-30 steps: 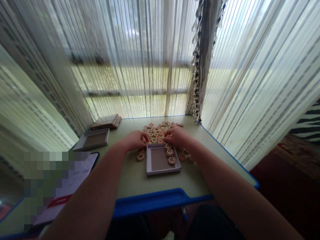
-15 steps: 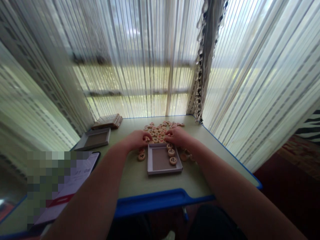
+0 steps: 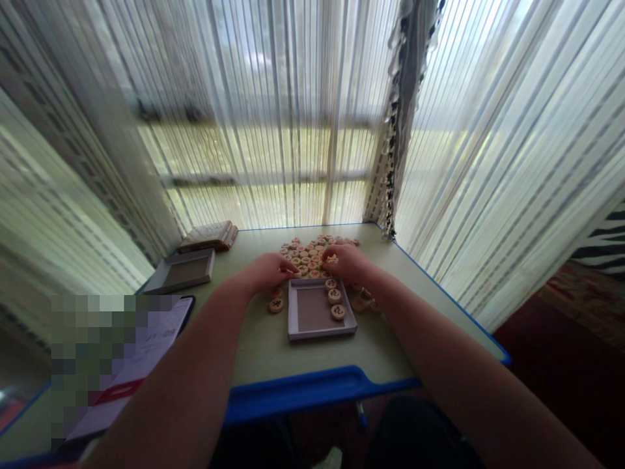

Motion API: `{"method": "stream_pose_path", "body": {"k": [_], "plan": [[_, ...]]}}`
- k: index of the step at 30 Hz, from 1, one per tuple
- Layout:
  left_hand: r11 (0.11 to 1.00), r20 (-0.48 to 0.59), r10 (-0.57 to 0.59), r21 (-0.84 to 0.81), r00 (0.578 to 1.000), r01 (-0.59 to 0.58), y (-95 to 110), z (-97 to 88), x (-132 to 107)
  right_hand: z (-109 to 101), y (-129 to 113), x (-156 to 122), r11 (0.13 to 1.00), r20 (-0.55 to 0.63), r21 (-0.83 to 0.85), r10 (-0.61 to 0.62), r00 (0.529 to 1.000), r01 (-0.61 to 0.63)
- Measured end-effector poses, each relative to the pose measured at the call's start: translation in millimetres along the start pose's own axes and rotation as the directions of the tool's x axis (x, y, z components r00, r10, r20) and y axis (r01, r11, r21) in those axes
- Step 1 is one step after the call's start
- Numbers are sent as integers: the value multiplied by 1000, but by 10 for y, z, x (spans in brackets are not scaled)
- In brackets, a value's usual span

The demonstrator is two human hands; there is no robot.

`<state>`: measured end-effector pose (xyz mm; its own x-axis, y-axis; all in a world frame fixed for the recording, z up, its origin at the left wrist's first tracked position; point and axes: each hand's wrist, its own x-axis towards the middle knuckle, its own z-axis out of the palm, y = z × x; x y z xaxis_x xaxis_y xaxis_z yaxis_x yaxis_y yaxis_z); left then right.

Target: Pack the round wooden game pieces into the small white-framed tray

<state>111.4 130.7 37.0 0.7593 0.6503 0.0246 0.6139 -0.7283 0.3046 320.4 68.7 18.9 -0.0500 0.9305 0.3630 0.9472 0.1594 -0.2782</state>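
Round wooden Chinese chess pieces [image 3: 303, 261] lie in a loose spread on the table. Before them stands a shallow open box [image 3: 312, 333], with three black-marked pieces [image 3: 334, 296] along its right side. At the box's far left corner, my left hand [image 3: 271, 270] has its fingers closed on a Chinese chess piece [image 3: 297, 275], partly hidden. My right hand [image 3: 346, 260] is over the right of the spread, thumb and forefinger curved and apart among the pieces. A black-marked piece [image 3: 276, 305] lies left of the box; others lie partly hidden under my right forearm.
On the pale green table [image 3: 263, 355], edged in blue, a box lid or second tray [image 3: 211, 267] lies at the left. Behind it is a book-like stack [image 3: 208, 236]. A phone or tablet [image 3: 161, 332] is near my left forearm. Sheer curtains [image 3: 273, 163] hang behind the table.
My left fingers have shifted slightly right, towards the box's far edge. My right thumb and forefinger have moved apart. The three pieces in the box stay in place.
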Motion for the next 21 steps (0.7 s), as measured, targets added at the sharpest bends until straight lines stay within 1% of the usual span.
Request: {"method": "stream_pose_path", "body": {"k": [4, 6, 9, 11, 14, 18, 21], "plan": [[999, -40, 32, 32, 999, -30, 17, 6, 10, -66, -6, -8, 997, 57, 79, -1, 998, -4], [998, -66, 39, 61, 997, -35, 24, 12, 18, -112, 19, -6, 993, 27, 105, 47, 999, -49], [995, -77, 41, 99, 996, -33, 29, 27, 30, -167, 111, 4, 981, -60, 117, 160, 985, -152], [994, -75, 24, 106, 997, -16, 32, 39, 34, -183, 193, 11, 966, -109, 122, 241, 964, -227], [995, -65, -34, 92, 997, 40, 42, 53, 34, -182, 301, 17, 939, -182, 136, 336, 924, -315], [992, -91, -73, 100, 993, 82, 50, 64, 39, -184, 398, 29, 904, -250, 197, 421, 872, -380], [990, -90, -89, 106, 992, 98, 50, 74, 50, -204, 463, 41, 859, -292, 272, 503, 814, -433]]}}
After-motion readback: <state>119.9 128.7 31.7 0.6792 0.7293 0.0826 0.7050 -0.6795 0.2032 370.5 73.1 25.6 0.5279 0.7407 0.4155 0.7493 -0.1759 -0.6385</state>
